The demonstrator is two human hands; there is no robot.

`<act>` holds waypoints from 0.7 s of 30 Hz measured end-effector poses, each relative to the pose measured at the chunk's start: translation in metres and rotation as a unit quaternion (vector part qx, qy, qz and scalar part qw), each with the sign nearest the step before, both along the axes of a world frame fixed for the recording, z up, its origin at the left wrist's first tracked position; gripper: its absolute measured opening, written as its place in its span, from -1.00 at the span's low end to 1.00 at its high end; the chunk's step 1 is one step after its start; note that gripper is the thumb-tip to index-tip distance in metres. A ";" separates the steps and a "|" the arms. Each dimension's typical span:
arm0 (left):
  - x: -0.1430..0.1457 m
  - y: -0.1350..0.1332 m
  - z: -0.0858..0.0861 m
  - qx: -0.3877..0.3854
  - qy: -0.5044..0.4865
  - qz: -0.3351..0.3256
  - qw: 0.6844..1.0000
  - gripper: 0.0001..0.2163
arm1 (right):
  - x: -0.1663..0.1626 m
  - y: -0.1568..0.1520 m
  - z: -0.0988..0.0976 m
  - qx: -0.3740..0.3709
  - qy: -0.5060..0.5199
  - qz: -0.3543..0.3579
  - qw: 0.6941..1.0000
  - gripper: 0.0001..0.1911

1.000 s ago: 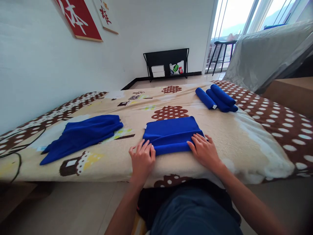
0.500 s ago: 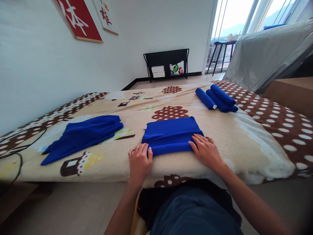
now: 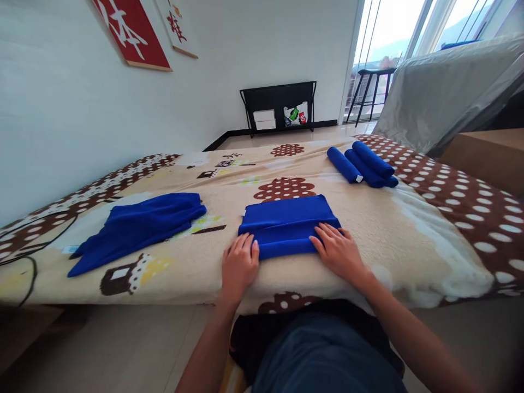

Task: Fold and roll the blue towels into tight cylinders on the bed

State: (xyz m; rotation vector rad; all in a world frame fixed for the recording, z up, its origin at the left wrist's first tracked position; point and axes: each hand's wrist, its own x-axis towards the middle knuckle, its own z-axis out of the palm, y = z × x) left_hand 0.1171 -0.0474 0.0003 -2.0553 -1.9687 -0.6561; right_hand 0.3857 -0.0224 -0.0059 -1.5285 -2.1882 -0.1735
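Note:
A blue towel [image 3: 286,213] lies on the bed in front of me, folded, with its near edge turned over into a thick band. My left hand [image 3: 240,263] grips the left end of that band, its fingers bent over the cloth and the thumb against the near side. At the right end, my right hand [image 3: 338,248] holds the band, fingers over the top and thumb on the front. The undersides of both hands are hidden. Off to the left, a second blue towel [image 3: 139,226] lies loosely crumpled.
Several rolled blue towels [image 3: 344,165] lie together at the far right of the bed. A patterned blanket [image 3: 393,240] covers the bed. A dark cord [image 3: 36,267] crosses the left corner. Beyond stand a black shelf [image 3: 262,98], a stool [image 3: 374,87] and a plastic-covered piece [image 3: 454,82].
My left hand has shifted slightly right and my right hand slightly left, both along the towel's turned-over edge. The other towels have stayed in place.

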 end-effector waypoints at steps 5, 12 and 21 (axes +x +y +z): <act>0.001 -0.007 0.004 0.019 0.013 0.019 1.000 -0.64 | 0.003 0.000 0.001 -0.001 -0.013 -0.018 1.000 -0.46; 0.059 0.012 0.016 -0.086 -0.023 -0.125 0.988 -0.62 | -0.049 -0.001 0.009 -0.024 0.006 0.086 0.996 -0.51; -0.009 0.003 0.005 -0.061 -0.003 -0.031 0.998 -0.58 | 0.009 0.014 -0.002 -0.015 0.013 -0.014 1.000 -0.51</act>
